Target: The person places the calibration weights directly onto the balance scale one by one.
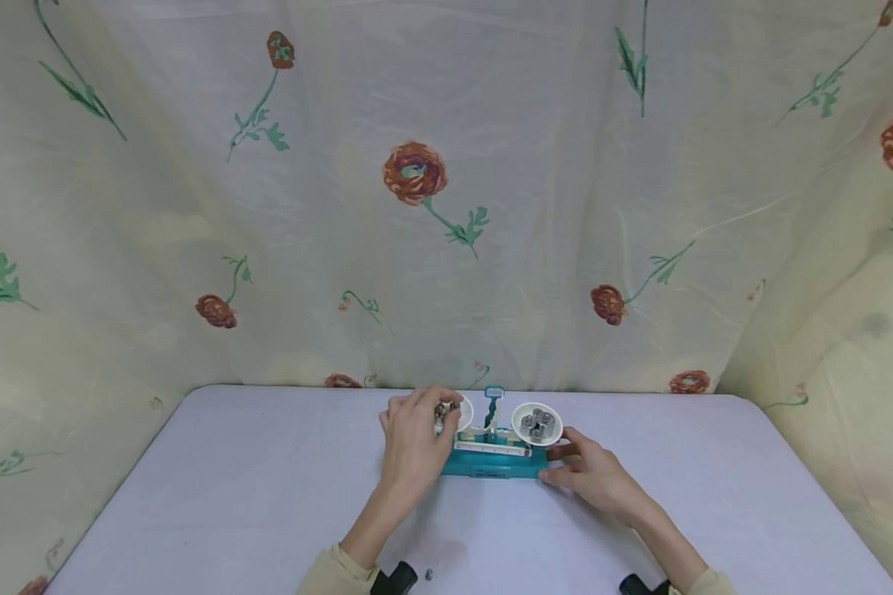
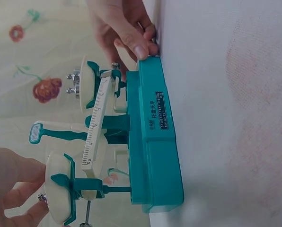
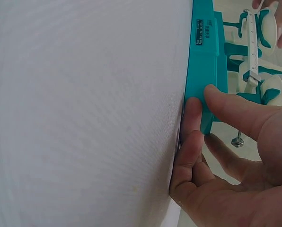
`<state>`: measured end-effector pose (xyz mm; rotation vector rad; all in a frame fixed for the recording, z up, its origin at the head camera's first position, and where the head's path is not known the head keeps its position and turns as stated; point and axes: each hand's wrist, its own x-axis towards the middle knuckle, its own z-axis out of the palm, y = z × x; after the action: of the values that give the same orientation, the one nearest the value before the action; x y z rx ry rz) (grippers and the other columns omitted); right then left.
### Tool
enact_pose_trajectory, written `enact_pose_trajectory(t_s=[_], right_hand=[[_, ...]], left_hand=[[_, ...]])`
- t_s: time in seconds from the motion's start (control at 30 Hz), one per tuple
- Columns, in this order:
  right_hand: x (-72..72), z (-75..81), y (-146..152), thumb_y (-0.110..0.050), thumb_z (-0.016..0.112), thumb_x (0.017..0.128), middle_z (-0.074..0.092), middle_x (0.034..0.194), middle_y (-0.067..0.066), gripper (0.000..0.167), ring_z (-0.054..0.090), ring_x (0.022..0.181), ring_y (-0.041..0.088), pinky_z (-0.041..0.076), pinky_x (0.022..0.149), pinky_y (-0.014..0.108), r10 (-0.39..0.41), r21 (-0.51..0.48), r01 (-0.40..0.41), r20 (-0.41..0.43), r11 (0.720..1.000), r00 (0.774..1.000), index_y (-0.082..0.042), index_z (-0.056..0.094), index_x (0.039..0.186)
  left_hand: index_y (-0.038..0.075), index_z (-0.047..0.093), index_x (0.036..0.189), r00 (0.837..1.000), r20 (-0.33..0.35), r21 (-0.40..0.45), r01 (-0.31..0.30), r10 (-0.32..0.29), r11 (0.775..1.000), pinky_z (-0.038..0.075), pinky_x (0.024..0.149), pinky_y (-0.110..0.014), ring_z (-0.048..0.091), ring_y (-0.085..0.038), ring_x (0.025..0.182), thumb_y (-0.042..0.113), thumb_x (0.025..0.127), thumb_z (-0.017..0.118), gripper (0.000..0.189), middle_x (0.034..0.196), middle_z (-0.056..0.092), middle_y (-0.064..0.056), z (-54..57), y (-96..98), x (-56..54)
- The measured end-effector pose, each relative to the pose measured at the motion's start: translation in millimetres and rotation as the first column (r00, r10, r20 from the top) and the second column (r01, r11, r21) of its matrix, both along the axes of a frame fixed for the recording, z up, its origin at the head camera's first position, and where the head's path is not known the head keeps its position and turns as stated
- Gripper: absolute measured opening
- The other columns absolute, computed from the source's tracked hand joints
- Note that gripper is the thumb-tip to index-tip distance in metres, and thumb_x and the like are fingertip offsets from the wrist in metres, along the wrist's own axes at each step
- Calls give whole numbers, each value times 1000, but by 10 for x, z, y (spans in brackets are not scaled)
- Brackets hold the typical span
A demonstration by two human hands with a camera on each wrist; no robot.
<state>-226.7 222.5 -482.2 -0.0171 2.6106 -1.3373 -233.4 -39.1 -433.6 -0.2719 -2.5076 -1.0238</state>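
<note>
A teal student tray balance [image 1: 494, 464] with two white pans stands on the table. At its left pan [image 2: 58, 187], my left hand [image 1: 417, 434] curls its thumb and fingers about a small shiny metal piece [image 2: 41, 197], fingertips right at the pan's rim. Several metal weights [image 1: 539, 424] sit grouped in the right pan [image 1: 517, 413]. My right hand [image 1: 591, 475] grips the right end of the base, its thumb [image 3: 221, 101] on the teal body and other fingers curled around the end. The white graduated beam [image 2: 96, 123] runs between the pans.
A small dark metal piece [image 1: 428, 574] lies near the front of the white-covered table [image 1: 216, 496]. Behind and at the sides hangs a flowered curtain [image 1: 528, 248]. A bit of another person's skin shows at the lower left edge.
</note>
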Motion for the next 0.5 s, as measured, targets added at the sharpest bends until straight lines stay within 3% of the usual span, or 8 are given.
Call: enact_pose_trajectory(t_s=[0.5], right_hand=[[6, 4, -2, -20, 82, 95, 67, 139, 25, 80, 74, 114, 29, 62, 101, 51, -1, 14, 1, -5, 1000, 1000, 1, 41, 160]], left_hand=[[19, 80, 108, 1000, 19, -16, -6, 6, 1000, 38, 91, -47, 60, -36, 113, 16, 98, 79, 10, 123, 76, -11, 37, -63, 116]])
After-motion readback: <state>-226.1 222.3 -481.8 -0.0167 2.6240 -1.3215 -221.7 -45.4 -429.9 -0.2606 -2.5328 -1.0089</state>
